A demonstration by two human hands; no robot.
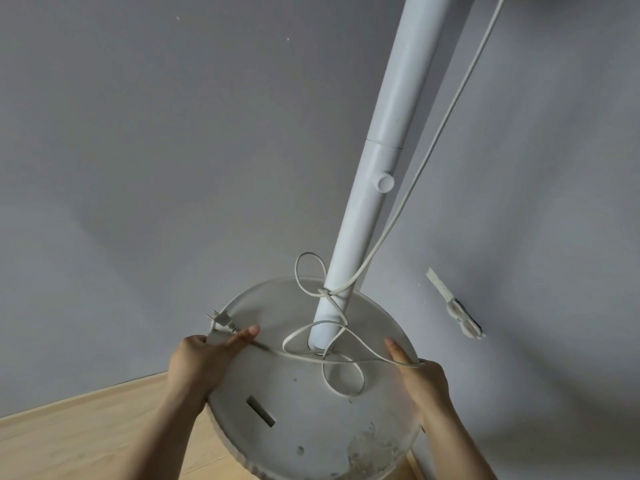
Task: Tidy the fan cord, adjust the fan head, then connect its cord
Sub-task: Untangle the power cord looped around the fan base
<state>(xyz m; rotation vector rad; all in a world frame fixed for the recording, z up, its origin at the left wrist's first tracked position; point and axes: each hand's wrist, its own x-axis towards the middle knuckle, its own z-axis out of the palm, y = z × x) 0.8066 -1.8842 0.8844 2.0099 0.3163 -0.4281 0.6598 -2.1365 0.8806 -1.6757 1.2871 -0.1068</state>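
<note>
Cord-tidying step: the fan cord (323, 292) lies knotted round the pole (388, 168), lower centre; my left hand (204, 358) pinches it by the plug (221, 319), my right hand (422, 379) grips a loop; next I judge it needs unknotting

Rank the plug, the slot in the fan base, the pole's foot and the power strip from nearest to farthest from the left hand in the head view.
1. Plug: just above the left hand, on the cord it pinches.
2. Slot: lower right, in the fan base.
3. Pole's foot: at the base's middle.
4. Power strip: far right, off the base.
</note>
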